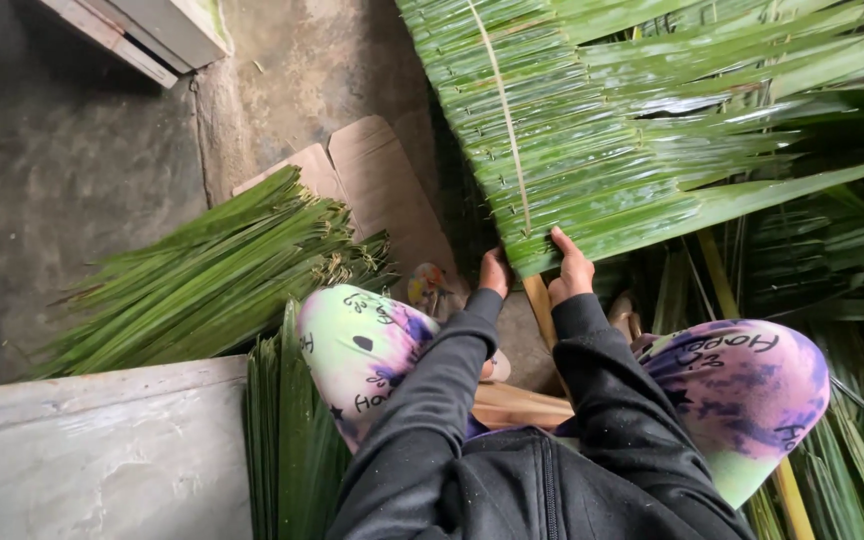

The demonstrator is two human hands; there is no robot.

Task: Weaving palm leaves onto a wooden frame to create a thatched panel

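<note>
The woven leaf panel (592, 140) ran off the top and right edges; its lower edge hid the left hand's (495, 272) fingers.

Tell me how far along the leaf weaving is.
Done: a wide woven leaf panel, stitched along a thin strip. In hand: both hands, left hand and right hand, grip its lower edge. Left: a pile of loose leaves lies unused on the floor.

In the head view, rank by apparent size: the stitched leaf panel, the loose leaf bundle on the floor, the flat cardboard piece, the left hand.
1. Stitched leaf panel, partly cut off by the frame.
2. Loose leaf bundle.
3. Cardboard piece, partly hidden.
4. Left hand, smallest; it and the right hand grip the panel's lower edge.
</note>
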